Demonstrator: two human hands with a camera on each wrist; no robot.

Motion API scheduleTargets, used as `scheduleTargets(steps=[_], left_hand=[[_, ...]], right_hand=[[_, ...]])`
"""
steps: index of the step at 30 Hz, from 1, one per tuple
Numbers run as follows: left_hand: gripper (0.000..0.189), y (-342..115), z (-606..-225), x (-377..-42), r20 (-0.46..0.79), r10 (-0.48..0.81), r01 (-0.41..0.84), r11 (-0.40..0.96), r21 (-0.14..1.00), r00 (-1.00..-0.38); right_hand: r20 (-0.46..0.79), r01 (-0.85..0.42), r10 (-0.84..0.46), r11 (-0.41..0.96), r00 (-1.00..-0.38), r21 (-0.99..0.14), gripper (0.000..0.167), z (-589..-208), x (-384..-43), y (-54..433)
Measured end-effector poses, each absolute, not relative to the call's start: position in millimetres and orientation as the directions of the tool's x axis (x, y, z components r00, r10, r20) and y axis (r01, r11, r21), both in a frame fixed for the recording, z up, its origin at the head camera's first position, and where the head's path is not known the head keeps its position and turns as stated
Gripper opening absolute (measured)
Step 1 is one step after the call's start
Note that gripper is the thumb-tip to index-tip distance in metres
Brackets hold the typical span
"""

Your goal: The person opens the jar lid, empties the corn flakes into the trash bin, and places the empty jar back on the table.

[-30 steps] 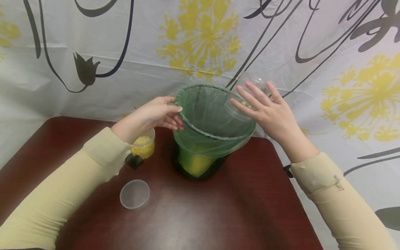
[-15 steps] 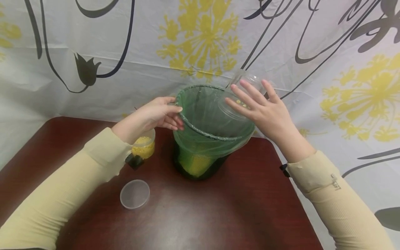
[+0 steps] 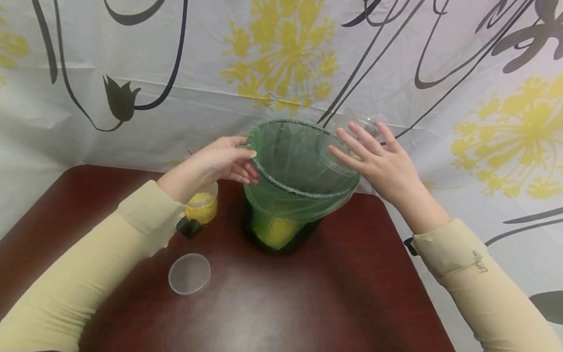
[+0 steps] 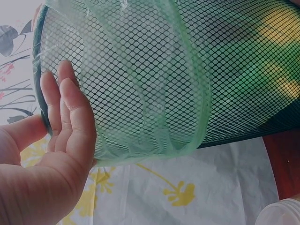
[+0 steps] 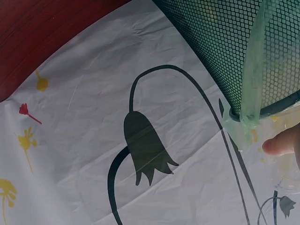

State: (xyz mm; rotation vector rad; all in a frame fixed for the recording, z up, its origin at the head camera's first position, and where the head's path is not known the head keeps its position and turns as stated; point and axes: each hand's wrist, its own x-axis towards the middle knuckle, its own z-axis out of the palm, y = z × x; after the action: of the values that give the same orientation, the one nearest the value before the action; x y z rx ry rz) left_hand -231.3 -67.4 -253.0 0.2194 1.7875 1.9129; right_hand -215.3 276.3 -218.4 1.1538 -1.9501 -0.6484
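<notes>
A mesh wastebasket point(image 3: 273, 182) stands on the table, tilted, with a thin green bag point(image 3: 303, 209) folded over its rim. My left hand point(image 3: 224, 159) grips that rim at the left; in the left wrist view the thumb point(image 4: 29, 133) is at the rim and the other fingers lie along the bag outside. At the opposite side, my right hand point(image 3: 387, 164) holds a clear plastic tub point(image 3: 335, 165) tipped over the opening, fingers spread along its wall. A few yellow bits show inside the tub. Only one digit point(image 5: 281, 142) of that hand appears in the right wrist view.
A round tub of yellow bits point(image 3: 203, 210) sits left of the wastebasket, partly behind my left wrist. Closer to me, a clear round lid point(image 3: 189, 274) lies flat on the dark red table point(image 3: 264, 303). Behind hangs a flower-printed white sheet point(image 3: 184, 93).
My right hand and its tub shifted left and up, then back right and slightly down. The left hand keeps its hold, and the wastebasket stays in place.
</notes>
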Motion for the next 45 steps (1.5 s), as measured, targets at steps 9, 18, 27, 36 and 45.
scheduleTargets(steps=[9, 18, 27, 36, 45], left_hand=[[0.074, -67.8, -253.2, -231.4, -0.218, 0.463, -0.247, -0.003, 0.969, -0.859], [0.075, -68.6, -254.2, -231.3, -0.223, 0.458, -0.254, -0.006, 0.967, -0.861], [0.074, -69.6, -254.8, -231.9, -0.222, 0.46, -0.253, -0.005, 0.967, -0.86], [0.073, -66.0, -253.2, -232.0, -0.219, 0.462, -0.242, 0.009, 0.97, -0.86], [0.072, -65.9, -253.4, -233.0, -0.23, 0.455, -0.241, 0.033, 0.97, -0.861]], right_hand=[[0.35, -0.492, -0.889, 0.455, -0.295, 0.742, 0.08, -217.6, -215.5, 273.8], [0.353, -0.448, -0.892, 0.447, -0.281, 0.774, 0.085, -209.9, -214.4, 259.5], [0.333, -0.45, -0.903, 0.426, -0.273, 0.785, 0.087, -212.5, -215.4, 256.7], [0.307, -0.497, -0.902, 0.424, -0.302, 0.757, 0.092, -222.9, -216.4, 274.4], [0.34, -0.494, -0.901, 0.432, -0.268, 0.755, 0.083, -226.1, -219.1, 273.8]])
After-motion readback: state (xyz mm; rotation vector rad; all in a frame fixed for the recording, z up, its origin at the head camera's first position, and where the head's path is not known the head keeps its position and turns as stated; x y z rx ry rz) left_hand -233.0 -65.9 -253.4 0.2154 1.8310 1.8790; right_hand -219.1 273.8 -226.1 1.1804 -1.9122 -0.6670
